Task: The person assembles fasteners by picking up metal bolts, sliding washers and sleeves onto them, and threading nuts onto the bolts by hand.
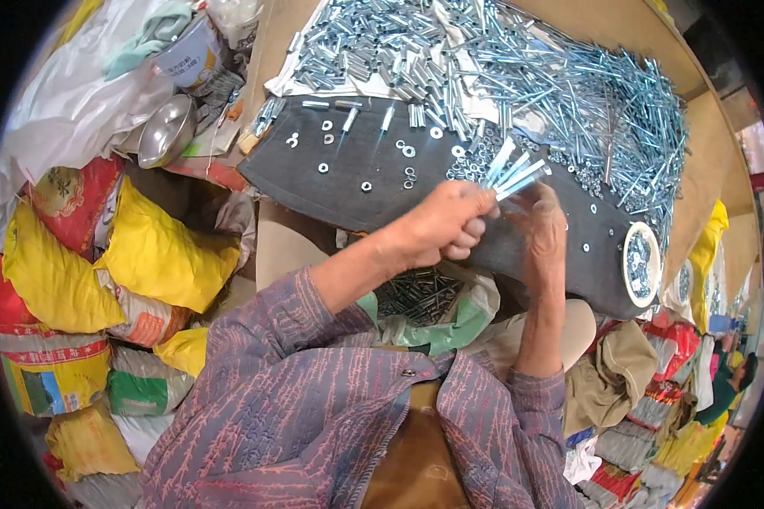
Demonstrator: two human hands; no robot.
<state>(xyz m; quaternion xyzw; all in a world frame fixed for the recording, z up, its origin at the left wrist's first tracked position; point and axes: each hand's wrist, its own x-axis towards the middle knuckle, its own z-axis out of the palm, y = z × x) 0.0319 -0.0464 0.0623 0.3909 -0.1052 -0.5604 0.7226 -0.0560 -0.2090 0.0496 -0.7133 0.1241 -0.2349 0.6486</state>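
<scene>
My left hand (457, 220) is closed around a small bunch of sleeved metal bolts (514, 173), which fan out up and to the right from its fingers. Beside it, my right hand (543, 222) is raised close to the bunch. Its fingers are partly smeared, so I cannot tell whether they grip anything. Both hands are over a black work mat (314, 191). Loose washers and nuts (367, 187) lie scattered on the mat, and a few metal sleeves (351, 117) stand or lie along its far edge. A denser patch of nuts is just beyond my hands.
Heaps of metal sleeves (373, 51) and long bolts (603, 93) cover the table's far side. A white round container (642, 265) of small hardware stands at right. An open sack of dark metal pieces (416, 297) sits below the mat. Filled sacks (165, 250) and a metal bowl (166, 131) are at left.
</scene>
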